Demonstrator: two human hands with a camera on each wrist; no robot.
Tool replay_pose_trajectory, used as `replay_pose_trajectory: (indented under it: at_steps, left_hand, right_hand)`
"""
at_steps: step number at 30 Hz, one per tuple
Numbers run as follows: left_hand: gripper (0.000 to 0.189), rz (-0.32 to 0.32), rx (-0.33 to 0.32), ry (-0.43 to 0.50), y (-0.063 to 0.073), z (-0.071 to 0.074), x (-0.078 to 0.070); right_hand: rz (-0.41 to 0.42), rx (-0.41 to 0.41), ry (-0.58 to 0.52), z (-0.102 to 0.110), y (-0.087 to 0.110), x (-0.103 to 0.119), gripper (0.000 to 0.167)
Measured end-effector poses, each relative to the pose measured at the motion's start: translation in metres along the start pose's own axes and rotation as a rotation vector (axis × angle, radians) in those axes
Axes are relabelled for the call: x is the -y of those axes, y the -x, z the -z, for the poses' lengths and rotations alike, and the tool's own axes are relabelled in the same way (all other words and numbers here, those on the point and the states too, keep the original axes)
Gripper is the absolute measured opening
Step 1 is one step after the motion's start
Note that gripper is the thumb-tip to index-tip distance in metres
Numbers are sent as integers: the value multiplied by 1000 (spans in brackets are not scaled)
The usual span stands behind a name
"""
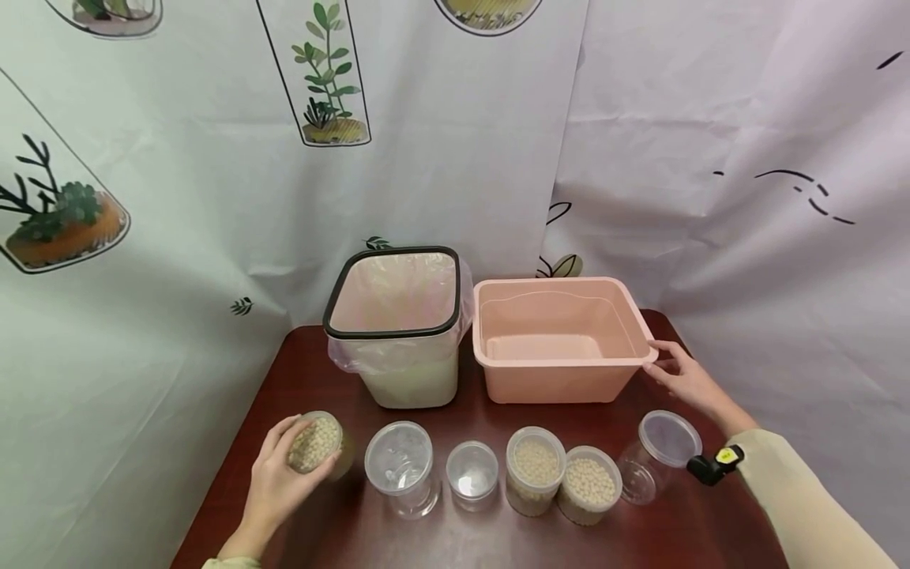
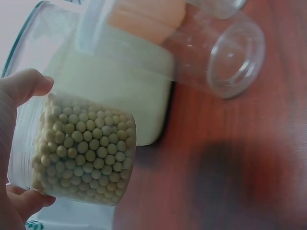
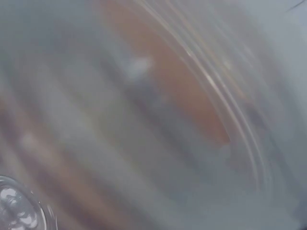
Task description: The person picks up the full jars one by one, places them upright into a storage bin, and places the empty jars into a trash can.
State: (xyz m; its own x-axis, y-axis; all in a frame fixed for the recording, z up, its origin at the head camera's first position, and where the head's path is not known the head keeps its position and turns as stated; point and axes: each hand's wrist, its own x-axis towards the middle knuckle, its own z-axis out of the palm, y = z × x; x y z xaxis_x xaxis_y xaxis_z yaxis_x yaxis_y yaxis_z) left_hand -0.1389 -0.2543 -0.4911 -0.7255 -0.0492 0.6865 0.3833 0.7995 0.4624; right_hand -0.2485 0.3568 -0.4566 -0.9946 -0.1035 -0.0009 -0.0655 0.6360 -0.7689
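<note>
My left hand (image 1: 280, 474) holds a clear jar of pale round beans (image 2: 86, 148) at the table's left side. In the left wrist view, its thumb and fingers lie on opposite sides of the jar's upper end. My right hand (image 1: 686, 379) pinches the front right corner of the pink plastic basin (image 1: 558, 383), with fingers at the rim and the thumb lower. Below that hand stands a clear jar with no visible contents (image 1: 643, 474). The right wrist view is blurred, mostly filled by a clear curved rim (image 3: 211, 81).
A lined bin (image 1: 412, 379) with a black rim stands left of the basin. Along the front are a tall clear jar (image 1: 401, 466), a shorter clear jar (image 1: 472, 474) and two jars of beans (image 1: 533, 470), (image 1: 588, 486). A printed cloth (image 1: 455, 174) hangs behind the table.
</note>
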Motion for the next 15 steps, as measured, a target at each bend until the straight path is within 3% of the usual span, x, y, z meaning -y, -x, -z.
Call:
replay_pose_trajectory:
  at_steps: [9,15]
  left_hand:
    - [65,-42,-45,32,-21,9,-7]
    - [63,-118,-94,53,-34,11,-18]
  right_hand:
    - [5,-7,3,0,-1,-1,60]
    - [-1,-9,1,0,0,-1,60]
